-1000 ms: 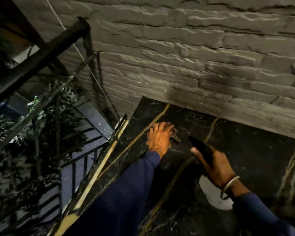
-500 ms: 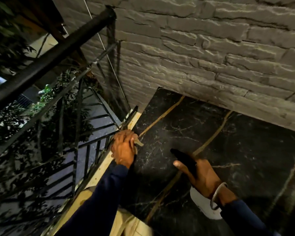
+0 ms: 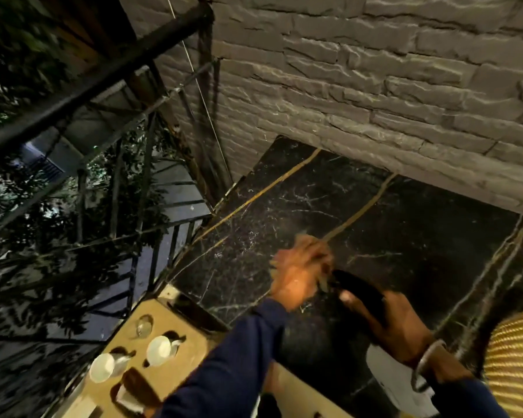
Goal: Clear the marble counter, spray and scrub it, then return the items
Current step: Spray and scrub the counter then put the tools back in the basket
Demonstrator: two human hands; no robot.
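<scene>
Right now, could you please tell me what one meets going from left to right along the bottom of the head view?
White cups on the wooden surface → left hand → right hand holding a black-and-white spray bottle → woven yellow basket.

Left hand (image 3: 299, 274) motion-blurred, grip unclear

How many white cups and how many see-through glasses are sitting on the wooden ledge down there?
White cups: 2
Clear glass: 1
Total: 3
</scene>
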